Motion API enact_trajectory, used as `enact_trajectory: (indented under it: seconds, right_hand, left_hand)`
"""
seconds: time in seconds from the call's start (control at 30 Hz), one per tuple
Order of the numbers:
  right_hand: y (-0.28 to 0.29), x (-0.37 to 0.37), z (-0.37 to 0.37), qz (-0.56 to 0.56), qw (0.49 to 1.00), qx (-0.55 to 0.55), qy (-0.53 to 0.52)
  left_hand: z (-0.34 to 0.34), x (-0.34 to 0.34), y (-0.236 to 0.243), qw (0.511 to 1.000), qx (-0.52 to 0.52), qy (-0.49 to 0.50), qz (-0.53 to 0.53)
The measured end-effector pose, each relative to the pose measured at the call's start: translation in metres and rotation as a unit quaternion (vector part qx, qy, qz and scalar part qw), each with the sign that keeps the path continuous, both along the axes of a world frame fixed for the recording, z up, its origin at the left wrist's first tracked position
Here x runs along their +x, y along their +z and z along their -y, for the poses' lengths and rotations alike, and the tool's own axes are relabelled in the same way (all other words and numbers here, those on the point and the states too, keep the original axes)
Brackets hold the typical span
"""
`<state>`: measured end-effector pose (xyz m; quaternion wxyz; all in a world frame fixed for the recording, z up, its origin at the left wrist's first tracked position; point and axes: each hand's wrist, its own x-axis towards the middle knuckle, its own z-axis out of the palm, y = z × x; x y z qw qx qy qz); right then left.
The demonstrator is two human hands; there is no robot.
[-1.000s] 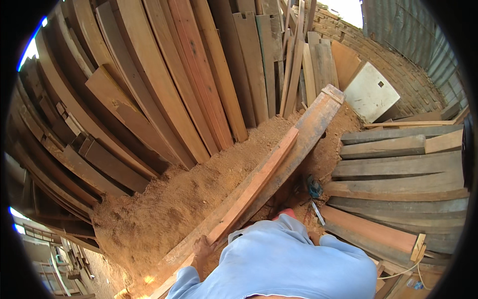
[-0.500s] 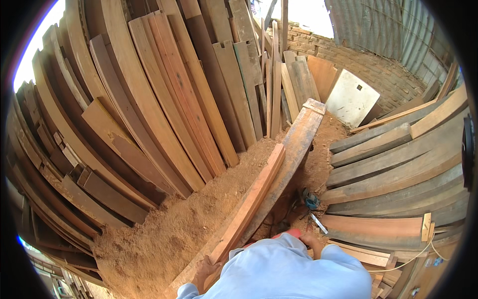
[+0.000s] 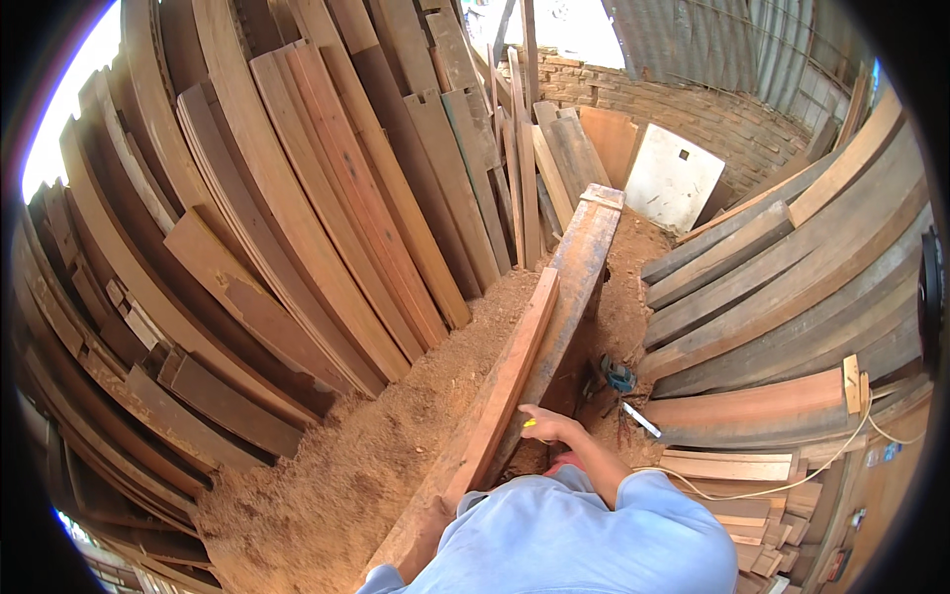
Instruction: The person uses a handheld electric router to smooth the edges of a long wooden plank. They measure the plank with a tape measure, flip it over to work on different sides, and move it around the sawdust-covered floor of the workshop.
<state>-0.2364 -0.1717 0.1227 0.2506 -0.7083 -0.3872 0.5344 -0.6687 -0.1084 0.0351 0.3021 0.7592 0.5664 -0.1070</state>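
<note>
Right hand (image 3: 554, 426) partly hides a yellow item (image 3: 529, 423) beside a plank (image 3: 513, 371).

The bench's (image 3: 586, 246) near end is hidden by the shirt (image 3: 584, 540), which also covers most of a red thing (image 3: 566, 459) just right of the bench. At the bench's right edge, the yellow thing (image 3: 529, 423) in the right hand (image 3: 546, 424) is too small to identify; along its near part, the left hand's (image 3: 432, 515) fingers are indistinct. Left of the bench, tall boards (image 3: 341, 188) run off the top edge.
</note>
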Motion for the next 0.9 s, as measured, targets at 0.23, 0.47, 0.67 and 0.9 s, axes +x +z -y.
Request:
enact_trajectory:
  seconds: [0.23,0.47,0.67,0.9]
  right_hand:
    - [0.051,-0.072,-0.077,0.305,0.918,0.018,0.252]
    - [0.044,-0.098,-0.090,0.409,0.855,-0.043,0.317]
    - [0.016,-0.091,-0.085,0.435,0.852,0.006,0.291]
    - [0.040,-0.090,-0.068,0.408,0.856,-0.025,0.317]
  left_hand:
    - [-0.011,0.008,-0.003,0.998,-0.052,-0.039,0.018]
    - [-0.022,0.015,0.003,0.994,-0.093,-0.038,0.031]
    - [-0.026,0.024,-0.007,0.991,-0.112,-0.039,0.057]
    - [-0.018,0.015,-0.015,0.986,-0.147,-0.033,0.078]
